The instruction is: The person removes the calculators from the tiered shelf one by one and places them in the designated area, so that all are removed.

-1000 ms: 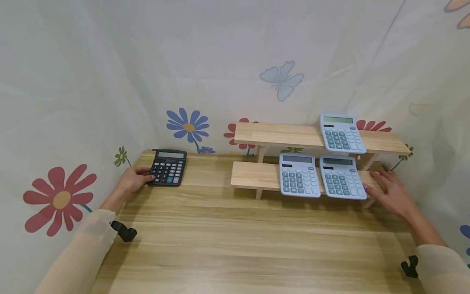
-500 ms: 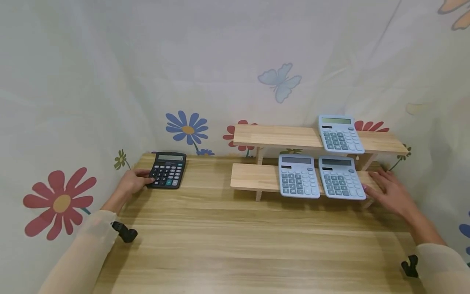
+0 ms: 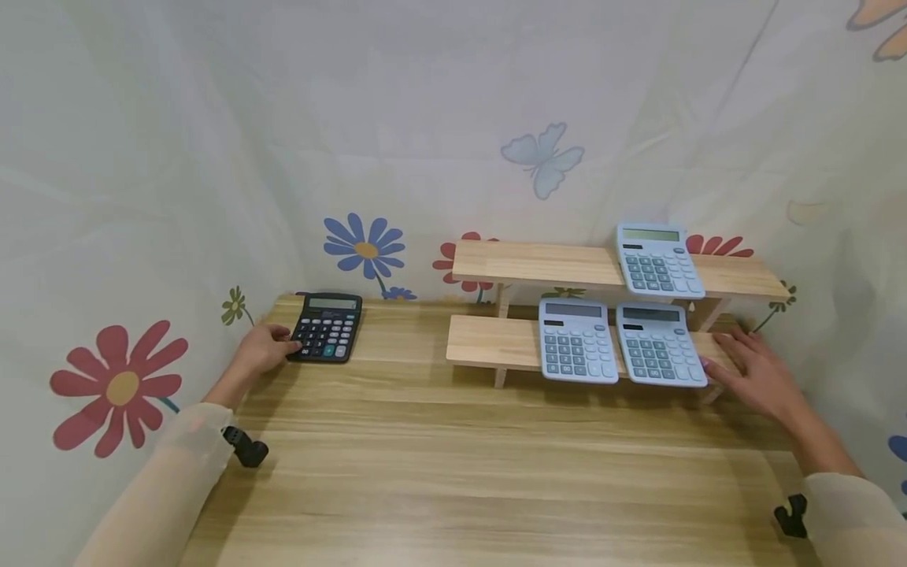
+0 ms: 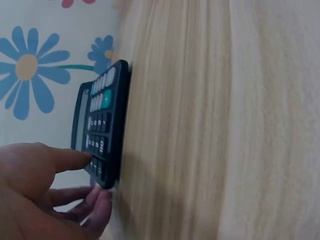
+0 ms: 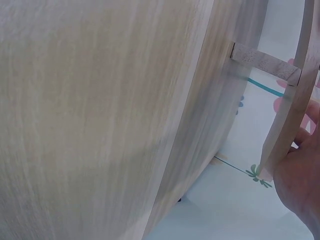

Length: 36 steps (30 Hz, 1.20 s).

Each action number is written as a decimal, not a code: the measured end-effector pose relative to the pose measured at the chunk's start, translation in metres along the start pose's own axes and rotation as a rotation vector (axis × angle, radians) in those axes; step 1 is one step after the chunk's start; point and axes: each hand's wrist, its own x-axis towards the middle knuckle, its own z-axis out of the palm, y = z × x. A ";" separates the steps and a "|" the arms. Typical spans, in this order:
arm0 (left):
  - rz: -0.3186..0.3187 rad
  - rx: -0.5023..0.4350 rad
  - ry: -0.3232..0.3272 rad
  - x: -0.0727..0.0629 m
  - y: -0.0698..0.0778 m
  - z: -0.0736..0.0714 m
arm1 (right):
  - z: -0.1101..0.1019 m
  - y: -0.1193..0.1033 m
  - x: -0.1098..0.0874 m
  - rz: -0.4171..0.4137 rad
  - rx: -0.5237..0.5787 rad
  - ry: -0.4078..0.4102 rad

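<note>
A black desk calculator (image 3: 327, 328) lies at the far left of the wooden table. My left hand (image 3: 265, 349) pinches its left edge, thumb over the keys; in the left wrist view the fingers (image 4: 100, 212) curl in at the calculator's lower edge. At the right, my right hand (image 3: 761, 374) rests on the right end of the lower wooden shelf (image 3: 492, 341), with its thumb by the edge of a light blue calculator (image 3: 660, 345). The right wrist view shows this hand (image 5: 302, 175) at the shelf end, its fingertips partly hidden.
Beside that calculator sits a second light blue one (image 3: 577, 341) on the lower shelf. A third light blue calculator (image 3: 659, 261) leans on the upper shelf (image 3: 534, 262). Behind and at both sides hangs a flower-printed cloth (image 3: 425, 118). The wooden table (image 3: 482, 472) spreads in front.
Both hands hold nearly the same places. The view shifts slightly with the head; the calculators show no clear movement on the table or shelves.
</note>
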 end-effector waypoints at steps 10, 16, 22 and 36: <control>0.247 0.013 0.134 -0.034 0.073 -0.022 | 0.000 0.003 0.000 0.001 -0.002 0.001; 0.496 -0.074 0.151 -0.084 0.153 -0.009 | -0.001 0.005 0.000 0.003 0.002 0.003; 0.637 -0.108 0.138 -0.123 0.219 0.023 | 0.002 0.005 -0.002 -0.003 0.014 -0.007; 0.842 -0.288 -0.040 -0.142 0.341 0.115 | 0.006 0.006 0.000 -0.001 0.015 0.003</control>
